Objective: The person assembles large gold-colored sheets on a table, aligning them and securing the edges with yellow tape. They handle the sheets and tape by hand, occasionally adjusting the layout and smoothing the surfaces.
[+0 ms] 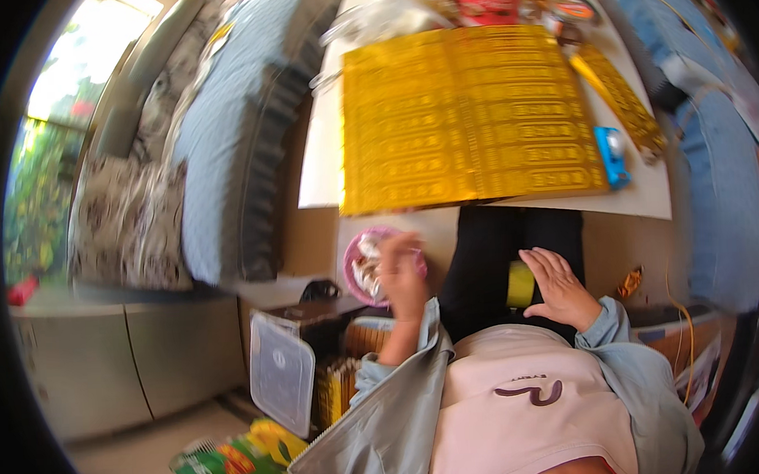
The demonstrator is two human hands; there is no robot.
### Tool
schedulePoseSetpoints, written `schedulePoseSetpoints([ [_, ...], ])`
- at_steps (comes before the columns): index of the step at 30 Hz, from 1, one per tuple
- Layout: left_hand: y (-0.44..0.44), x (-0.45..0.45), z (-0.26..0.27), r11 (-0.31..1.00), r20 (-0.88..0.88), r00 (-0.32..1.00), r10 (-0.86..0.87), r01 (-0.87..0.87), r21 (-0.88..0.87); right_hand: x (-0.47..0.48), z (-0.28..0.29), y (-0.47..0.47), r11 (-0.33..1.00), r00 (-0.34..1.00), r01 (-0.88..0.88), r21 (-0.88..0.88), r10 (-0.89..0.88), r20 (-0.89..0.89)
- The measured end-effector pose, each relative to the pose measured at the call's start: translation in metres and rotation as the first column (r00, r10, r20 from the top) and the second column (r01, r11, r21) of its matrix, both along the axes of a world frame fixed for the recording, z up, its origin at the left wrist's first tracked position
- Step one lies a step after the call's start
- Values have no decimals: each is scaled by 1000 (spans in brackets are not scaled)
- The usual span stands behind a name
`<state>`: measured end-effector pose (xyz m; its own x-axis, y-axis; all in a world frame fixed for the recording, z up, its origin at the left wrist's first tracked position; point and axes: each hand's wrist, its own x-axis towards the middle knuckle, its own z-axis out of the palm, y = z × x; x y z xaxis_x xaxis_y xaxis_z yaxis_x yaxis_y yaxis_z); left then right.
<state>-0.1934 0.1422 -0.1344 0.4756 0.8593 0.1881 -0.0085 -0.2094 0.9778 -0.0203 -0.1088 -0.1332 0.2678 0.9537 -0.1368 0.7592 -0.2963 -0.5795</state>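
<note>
My left hand (403, 277) is raised in front of a pink plastic basket (350, 270) that has crumpled white tissue inside. Motion blurs its fingers, and nothing shows clearly in them. Over my thigh in black trousers (482, 264), my right hand (559, 287) has its fingers stretched out and its thumb apart. A small gold-yellow piece (520, 285), perhaps folded or rolled paper, lies on the trousers between those fingers and the thumb. Embossed gold foil paper sheets (469, 115) cover much of the white table (651, 205) before me.
A blue plastic object (613, 157) and a gold strip (621, 102) lie right of the sheets. Behind them are a clear plastic bag (382, 17) and a red package (487, 0). Blue-covered sofas (229, 135) flank the table. A translucent lid (282, 373) and green bag (234, 462) sit lower left.
</note>
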Motion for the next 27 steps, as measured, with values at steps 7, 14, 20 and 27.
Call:
schedulePoseSetpoints([
  [7, -87, -17, -50, 795, -150, 857, -494, 375, -476, -10, -12, 1, 999, 998, -31, -13, 32, 56],
  [14, -100, 1, -55, 688, -246, 651, -718, 610, -393, -13, -14, -8, 996, 988, 82, 36, -86, 130],
  [20, -108, 7, -62, 632, -171, 638, -751, 618, -468, -15, -29, -9, 992, 981, 101, 81, -113, 157],
  [27, -106, 13, -79, 590, -118, 653, -748, 573, -569, -13, -31, -8, 977, 974, 140, 160, -165, 153],
])
